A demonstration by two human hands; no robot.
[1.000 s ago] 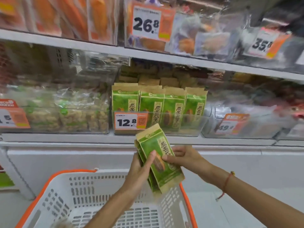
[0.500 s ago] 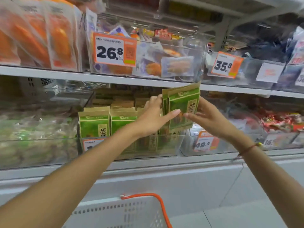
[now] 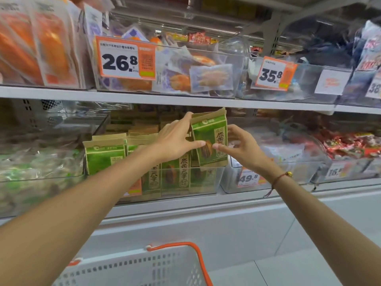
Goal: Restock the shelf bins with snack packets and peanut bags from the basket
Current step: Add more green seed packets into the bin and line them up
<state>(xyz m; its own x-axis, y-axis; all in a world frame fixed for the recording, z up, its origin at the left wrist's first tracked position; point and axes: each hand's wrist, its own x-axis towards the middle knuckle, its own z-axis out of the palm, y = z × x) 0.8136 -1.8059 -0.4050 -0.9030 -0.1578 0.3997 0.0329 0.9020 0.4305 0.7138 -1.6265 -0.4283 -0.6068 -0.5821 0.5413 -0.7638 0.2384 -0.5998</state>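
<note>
I hold a green packet (image 3: pixel 210 141) upright over the right end of the clear bin (image 3: pixel 206 182) on the lower shelf (image 3: pixel 185 205). My left hand (image 3: pixel 175 141) grips its left edge, fingers reaching up to the folded brown top and thumb across the front. My right hand (image 3: pixel 239 147) pinches its right edge, thumb on the front and fingers curled behind. The packet's bottom edge sits about level with the bin's rim, in front of a row of matching green packets (image 3: pixel 105 155) standing inside.

The shelving is white metal. To the left of my bin stands another clear bin of cellophane snack bags (image 3: pixel 37 168); to the right, a bin with a 49.8 price tag (image 3: pixel 248 178), and beyond it red wrapped sweets (image 3: pixel 350 145). The upper shelf (image 3: pixel 165 100) carries orange-printed bags (image 3: pixel 37 42) on the left, a bin of small pastry packs behind a 26.8 tag (image 3: pixel 125 58), and one marked with a 35.8 tag (image 3: pixel 274 73). Below the shelves runs a plain white panel (image 3: pixel 206 234). The white basket (image 3: pixel 134 269) with its orange handle sits low in front of me, on a pale tiled floor (image 3: pixel 288 271).
</note>
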